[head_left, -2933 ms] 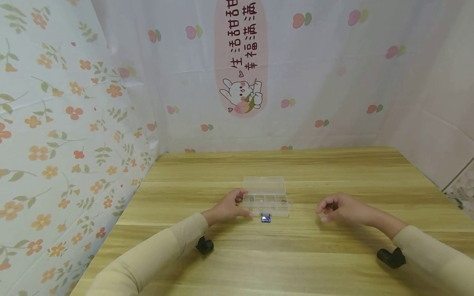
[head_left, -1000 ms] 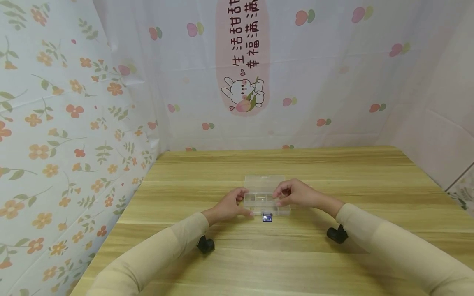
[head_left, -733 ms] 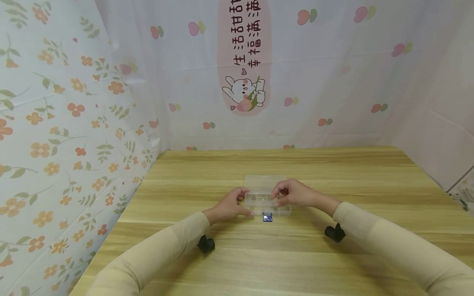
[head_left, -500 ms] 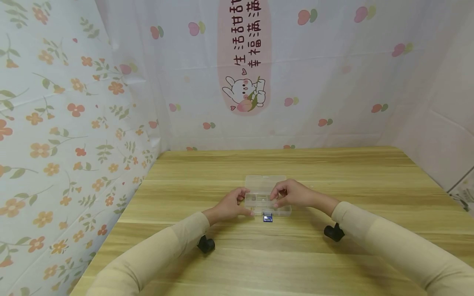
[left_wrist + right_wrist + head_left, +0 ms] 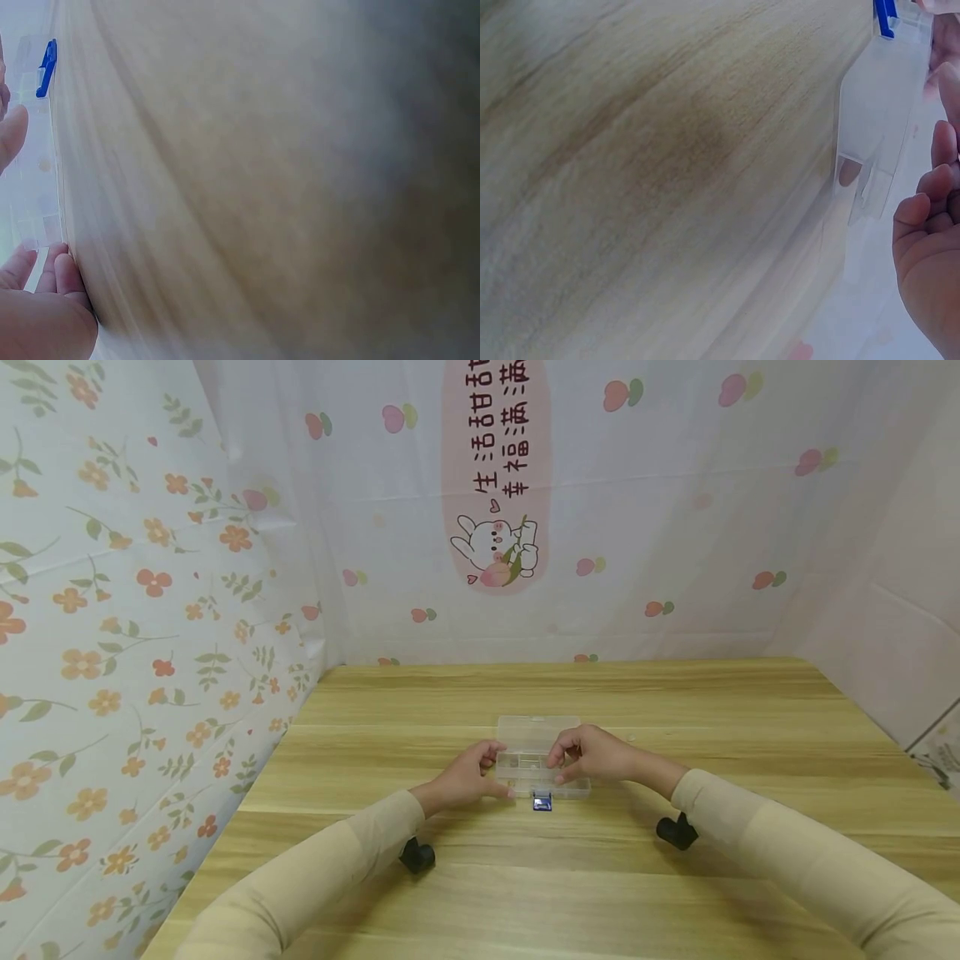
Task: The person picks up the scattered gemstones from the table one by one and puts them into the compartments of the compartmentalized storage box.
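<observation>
A clear plastic compartment box (image 5: 576, 789) lies on the wooden table with its lid (image 5: 536, 732) tipped back and a blue latch (image 5: 542, 802) hanging at the front. My left hand (image 5: 468, 774) grips the box's left end, thumb at the front corner and fingers at the back. Over the right part of the box, my right hand (image 5: 596, 753) has its fingers bent downward, thumb and fingertips close together above the compartments. I cannot tell whether a small piece is between them. Through the clear wall, a small brown object (image 5: 849, 171) shows in the right-end compartment.
A tiny clear piece (image 5: 631, 737) lies on the table behind the right hand. Black wrist mounts (image 5: 417, 856) hang under both sleeves. A printed cloth (image 5: 660, 527) hangs behind the table, and a flowered one (image 5: 150, 635) on the left.
My right hand, earlier right of the box pinching a small pale piece, has moved left over the compartments and since shifted only slightly. The left hand stays on the box.
</observation>
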The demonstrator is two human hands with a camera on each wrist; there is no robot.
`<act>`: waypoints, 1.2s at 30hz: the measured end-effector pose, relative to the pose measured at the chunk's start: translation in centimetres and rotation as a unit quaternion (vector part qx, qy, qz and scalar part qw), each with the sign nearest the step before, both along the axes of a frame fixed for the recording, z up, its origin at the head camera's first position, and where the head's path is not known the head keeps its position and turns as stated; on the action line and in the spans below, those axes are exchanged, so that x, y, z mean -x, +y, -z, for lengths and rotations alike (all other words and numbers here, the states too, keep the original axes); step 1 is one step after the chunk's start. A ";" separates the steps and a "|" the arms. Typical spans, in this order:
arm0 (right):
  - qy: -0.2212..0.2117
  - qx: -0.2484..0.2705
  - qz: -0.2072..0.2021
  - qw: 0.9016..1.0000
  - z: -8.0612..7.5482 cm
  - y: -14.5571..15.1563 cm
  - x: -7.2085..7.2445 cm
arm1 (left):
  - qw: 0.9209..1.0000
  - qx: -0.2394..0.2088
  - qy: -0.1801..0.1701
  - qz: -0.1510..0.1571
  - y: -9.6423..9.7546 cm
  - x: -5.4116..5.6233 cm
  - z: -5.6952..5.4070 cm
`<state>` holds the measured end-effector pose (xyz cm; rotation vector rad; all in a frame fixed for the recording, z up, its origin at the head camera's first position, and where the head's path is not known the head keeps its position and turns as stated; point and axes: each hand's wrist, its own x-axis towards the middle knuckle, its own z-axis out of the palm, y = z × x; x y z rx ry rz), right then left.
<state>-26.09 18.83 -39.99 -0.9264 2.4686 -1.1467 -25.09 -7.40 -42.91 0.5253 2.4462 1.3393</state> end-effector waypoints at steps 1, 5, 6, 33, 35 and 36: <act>0.001 0.000 0.000 1.000 0.0 0.0 0.0 | 1.000 0.001 0.001 0.000 0.0 0.0 0.0; 0.001 -0.001 0.002 1.000 -0.1 0.0 -0.1 | 1.000 0.001 -0.001 -0.002 0.0 0.0 0.0; 0.001 -0.001 0.003 1.000 0.0 0.1 -0.1 | 1.000 0.001 -0.002 -0.003 0.1 -0.1 0.0; 0.026 0.004 0.122 0.992 -0.6 6.4 0.9 | 1.000 -0.003 0.003 0.005 -0.1 0.0 0.2; 0.023 0.005 0.131 0.991 -0.7 7.0 1.0 | 1.000 -0.002 0.004 0.005 -0.1 0.0 0.2; 0.021 0.004 0.136 0.990 -0.8 7.2 1.0 | 1.000 -0.002 0.004 0.005 -0.1 0.0 0.2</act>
